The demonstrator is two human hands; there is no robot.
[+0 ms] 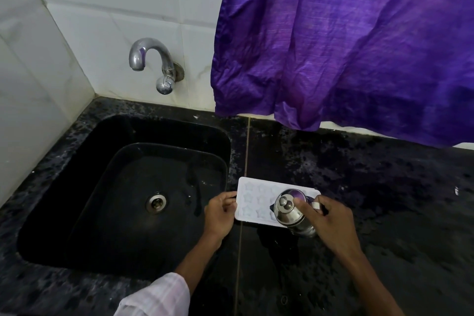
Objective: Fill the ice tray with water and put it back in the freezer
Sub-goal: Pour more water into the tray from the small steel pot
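Observation:
A white ice tray (256,199) with star-shaped cells lies flat on the black counter, just right of the sink. My left hand (221,213) grips the tray's left short edge. A shiny steel jug (292,209) with a lid is tilted over the tray's right part, and my right hand (331,220) is closed around its handle. The jug hides the cells below it. Whether water is flowing from the jug cannot be told.
A black sink (77,169) with a metal drain (156,202) fills the left side. A chrome tap (151,61) juts from the white tiled wall above it. A purple curtain (346,46) hangs over the back of the speckled black counter (384,200).

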